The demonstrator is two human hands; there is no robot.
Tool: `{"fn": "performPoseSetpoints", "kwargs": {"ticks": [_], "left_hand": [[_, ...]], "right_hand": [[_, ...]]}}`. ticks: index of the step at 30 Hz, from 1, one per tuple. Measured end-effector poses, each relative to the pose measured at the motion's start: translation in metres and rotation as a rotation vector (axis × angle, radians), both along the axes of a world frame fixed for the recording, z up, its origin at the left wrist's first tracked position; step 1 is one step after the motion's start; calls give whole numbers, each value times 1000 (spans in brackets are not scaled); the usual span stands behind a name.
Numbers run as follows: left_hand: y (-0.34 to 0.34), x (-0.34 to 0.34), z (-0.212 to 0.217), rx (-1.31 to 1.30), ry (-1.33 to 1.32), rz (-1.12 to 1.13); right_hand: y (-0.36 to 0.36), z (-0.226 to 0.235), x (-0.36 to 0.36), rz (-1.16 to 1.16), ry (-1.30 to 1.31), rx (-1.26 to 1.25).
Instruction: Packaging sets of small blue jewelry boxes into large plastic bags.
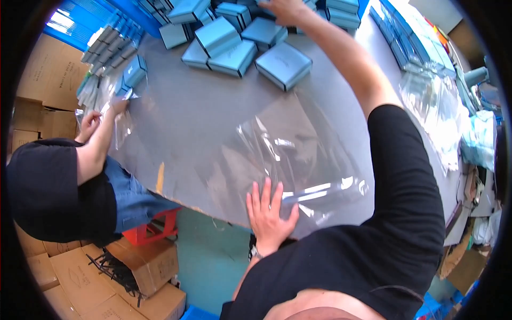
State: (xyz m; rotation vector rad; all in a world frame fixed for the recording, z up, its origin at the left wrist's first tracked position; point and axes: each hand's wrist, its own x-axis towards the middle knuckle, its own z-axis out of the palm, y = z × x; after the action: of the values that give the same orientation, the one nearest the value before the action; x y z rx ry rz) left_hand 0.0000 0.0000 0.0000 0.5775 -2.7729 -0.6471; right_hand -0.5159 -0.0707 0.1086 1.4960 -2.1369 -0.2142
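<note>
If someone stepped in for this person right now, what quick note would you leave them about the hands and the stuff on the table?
Left hand: flat, fingers spread, pressing the clear plastic bag onto the grey table near its front edge.
Right hand: arm stretched across the table, resting on the pile of light blue boxes at the far side; whether it grips one cannot be told.
Done: one bag lies spread out, with no box in it.
Left: the blue boxes sit unbagged.
A co-worker on the left handles another bag.
</note>
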Motion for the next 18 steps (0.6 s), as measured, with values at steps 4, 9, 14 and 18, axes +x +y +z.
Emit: {"fn": "performPoseSetpoints", "kwargs": {"ticks": [4, 9, 14, 18], "left_hand": [[-11, -21, -12, -37, -11, -24], [8, -6, 2, -19, -122, -39], [3, -4, -7, -162, -129, -25], [3, -4, -10, -140, -211, 23]], "right_hand": [[58, 1, 34, 52, -153, -461], [198, -29, 120, -444, -1070, -1002], [282, -107, 180, -389, -325, -695], [279, -88, 339, 349, -815, -305]]}}
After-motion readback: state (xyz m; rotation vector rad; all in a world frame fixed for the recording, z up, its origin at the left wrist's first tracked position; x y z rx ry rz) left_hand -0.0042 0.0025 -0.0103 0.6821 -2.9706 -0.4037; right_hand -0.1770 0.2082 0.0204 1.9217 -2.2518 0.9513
